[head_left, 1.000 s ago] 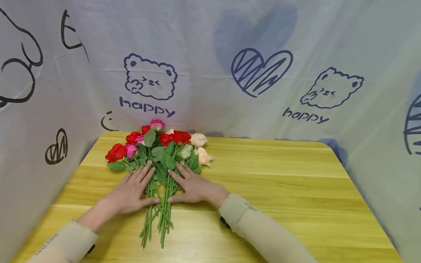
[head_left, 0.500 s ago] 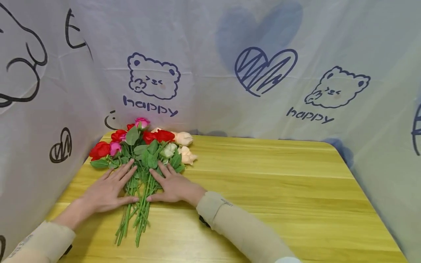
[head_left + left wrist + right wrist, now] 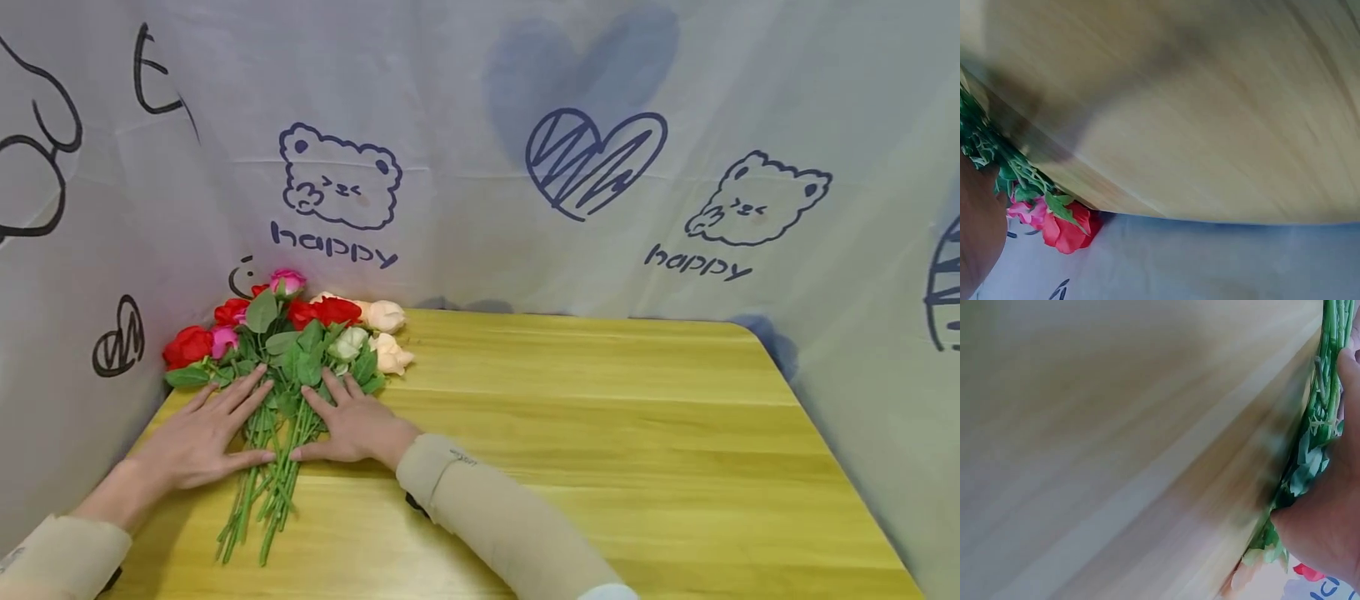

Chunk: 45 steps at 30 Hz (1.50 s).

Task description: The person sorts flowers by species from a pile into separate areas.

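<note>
The surface (image 3: 600,433) has not shifted, but the bunch of flowers (image 3: 306,367) on it has slid left over the last second and now lies in its far left corner, heads toward the far edge. The left hand (image 3: 197,437) and right hand (image 3: 360,427) have travelled with it: both lie flat on the leaves, fingers straight and apart, gripping nothing, their thumbs nearly meeting over the stems (image 3: 279,492). The stems point toward the near edge, slanting slightly left. The outermost red bloom (image 3: 187,347) now reaches the left edge, perhaps past it. The bunch has kept its shape, so the pressing seems to move it as one, with little room remaining leftward.
</note>
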{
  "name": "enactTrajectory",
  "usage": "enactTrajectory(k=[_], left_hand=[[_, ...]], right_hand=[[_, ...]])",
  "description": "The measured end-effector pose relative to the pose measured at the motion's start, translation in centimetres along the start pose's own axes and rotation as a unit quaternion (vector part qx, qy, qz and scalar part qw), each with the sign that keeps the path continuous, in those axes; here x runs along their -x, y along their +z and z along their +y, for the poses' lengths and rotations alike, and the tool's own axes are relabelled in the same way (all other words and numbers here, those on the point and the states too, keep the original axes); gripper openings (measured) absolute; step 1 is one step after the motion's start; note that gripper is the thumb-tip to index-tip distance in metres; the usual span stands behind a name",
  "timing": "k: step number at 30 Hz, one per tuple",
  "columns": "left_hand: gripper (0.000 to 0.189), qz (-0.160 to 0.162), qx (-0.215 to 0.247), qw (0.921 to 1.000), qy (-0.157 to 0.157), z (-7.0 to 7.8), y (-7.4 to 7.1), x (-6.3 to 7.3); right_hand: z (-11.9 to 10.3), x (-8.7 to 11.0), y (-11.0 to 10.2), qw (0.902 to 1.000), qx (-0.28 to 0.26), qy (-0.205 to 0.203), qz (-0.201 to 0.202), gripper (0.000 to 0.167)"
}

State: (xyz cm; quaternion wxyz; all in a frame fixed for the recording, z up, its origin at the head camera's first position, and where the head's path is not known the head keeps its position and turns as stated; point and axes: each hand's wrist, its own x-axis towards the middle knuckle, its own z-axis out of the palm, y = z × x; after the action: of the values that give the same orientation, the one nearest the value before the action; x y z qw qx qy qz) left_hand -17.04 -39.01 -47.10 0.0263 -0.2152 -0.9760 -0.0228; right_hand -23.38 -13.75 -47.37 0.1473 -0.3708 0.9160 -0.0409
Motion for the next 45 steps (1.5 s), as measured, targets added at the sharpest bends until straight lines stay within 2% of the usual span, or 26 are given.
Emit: enactTrajectory(k=[9, 14, 18, 22, 25, 30, 33, 37, 40, 45], left_hand=[[0.1, -0.005, -0.016, 0.9999, 0.002, -0.6, -0.2, 0.6], [0.1, 0.004, -0.024, 0.9997, 0.007, -0.4, -0.4, 0.5], [0.1, 0.016, -0.017, 0.9997, 0.001, 0.2, -1.0, 0.4], [0.095, 0.034, 0.006, 0.9992, -0.02, 1.4, -1.8, -0.1], [0.091, 0.049, 0.043, 0.9972, -0.037, 2.3, -2.4, -0.7], [0.08, 0.079, 0.11, 0.9896, -0.049, 3.8, -3.1, -1.4], [0.068, 0.099, 0.145, 0.9831, -0.051, 4.7, -3.4, -1.6], [0.056, 0.125, 0.19, 0.9729, -0.043, 5.7, -3.3, -2.0], [0.05, 0.13, 0.211, 0.9677, -0.043, 6.3, -3.0, -2.2], [0.039, 0.1, 0.24, 0.963, -0.072, 7.0, -2.4, -2.2]], right_hand=[[-1.0, -0.6, 0.2, 0.9996, 0.014, 0.026, -0.006, 0.094], [-0.7, -0.1, -0.2, 0.9995, 0.011, 0.03, -0.002, 0.094], [-0.2, 0.6, -0.7, 0.9998, 0.0, 0.015, 0.012, 0.09], [0.5, 1.4, -1.3, 0.999, -0.004, -0.01, 0.044, 0.088], [0.8, 2.0, -1.7, 0.9969, -0.019, -0.028, 0.071, 0.087], [1.3, 3.3, -2.1, 0.9886, -0.088, -0.048, 0.112, 0.085], [1.6, 4.4, -2.3, 0.9767, -0.15, -0.053, 0.144, 0.083], [1.9, 6.0, -2.4, 0.9525, -0.232, -0.047, 0.192, 0.078], [2.1, 7.2, -2.2, 0.9267, -0.301, -0.034, 0.223, 0.072], [2.0, 8.6, -1.3, 0.8767, -0.399, -0.035, 0.266, 0.056]])
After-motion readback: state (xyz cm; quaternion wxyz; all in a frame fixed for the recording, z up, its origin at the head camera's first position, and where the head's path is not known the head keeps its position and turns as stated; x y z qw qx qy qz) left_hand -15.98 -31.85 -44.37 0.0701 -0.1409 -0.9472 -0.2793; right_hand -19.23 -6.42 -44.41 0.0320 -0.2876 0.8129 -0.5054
